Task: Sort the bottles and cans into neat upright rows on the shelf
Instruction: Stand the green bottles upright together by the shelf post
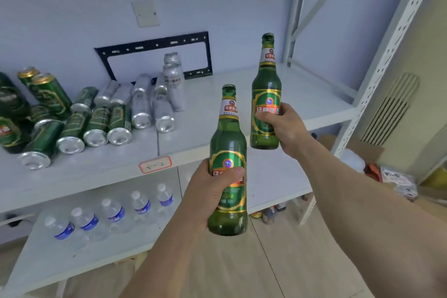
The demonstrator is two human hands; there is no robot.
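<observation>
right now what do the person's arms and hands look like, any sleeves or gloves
Both are bare: the left hand and right hand wear no gloves, and no rings, watch or wristband show. Both forearms are uncovered all the way to the bottom edge of the picture, with no sleeve in view.

**Both bare arms raised, each hand closed in a grip**

The left hand (212, 191) is held nearer the body, forearm rising from the bottom edge at a steep angle. Its thumb lies across the front of a green glass beer bottle (228, 176), held upright; the fingers wrap out of sight behind it. The right hand (283, 126) reaches farther and higher, its long bare forearm running in from the lower right corner. Its fingers (264, 117) curl around the front of a second green beer bottle (266, 94), also upright, wrist bent slightly inward.
</observation>
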